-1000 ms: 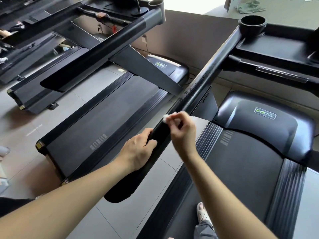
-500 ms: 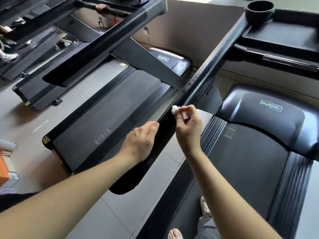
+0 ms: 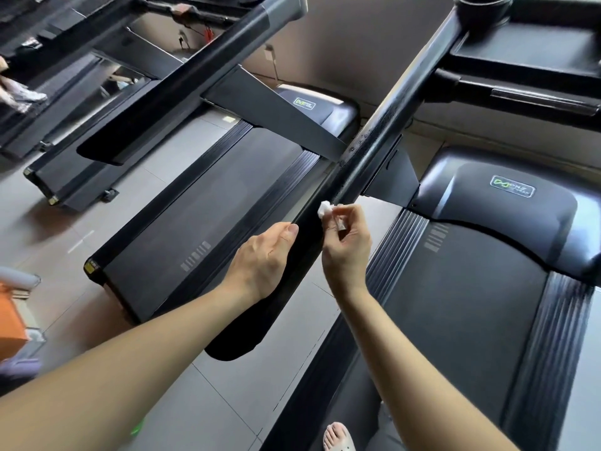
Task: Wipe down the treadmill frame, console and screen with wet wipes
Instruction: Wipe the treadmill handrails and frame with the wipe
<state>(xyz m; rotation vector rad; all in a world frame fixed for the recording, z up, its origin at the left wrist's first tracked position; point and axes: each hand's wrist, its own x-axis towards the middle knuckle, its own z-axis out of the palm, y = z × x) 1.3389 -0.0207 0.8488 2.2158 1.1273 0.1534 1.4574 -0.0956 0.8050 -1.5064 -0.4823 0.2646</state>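
The black handrail [image 3: 383, 125] of the treadmill runs diagonally from the cup holder [image 3: 481, 4] at upper right down to a rounded end at lower centre. All places below are given relative to this handrail.

Right hand [image 3: 346, 252]: just beside the rail on its right side, at about mid-length. Fingers [image 3: 351, 211] curled closed, pinching a small balled-up white wipe [image 3: 324, 209] at the fingertips. The wipe pokes out past the fingertips on the rail side and sits against the rail's right edge; actual contact looks likely but cannot be confirmed.

Left hand [image 3: 265, 258]: on the rail's left side, slightly lower down than the right hand. Palm rests on the padded lower stretch, thumb lying along the top edge. The other fingers are hidden behind the hand, so whether they wrap under the rail cannot be told. It holds nothing else.

Droplets or specks show on the glossy upper stretch of the rail, above the wipe.

To the right of the rail, below it: the treadmill belt [image 3: 455, 320] and the motor cover [image 3: 507, 203] with a green logo. To the left: a second treadmill [image 3: 208, 203], parallel. A sandalled foot [image 3: 338, 436] shows near the bottom edge.
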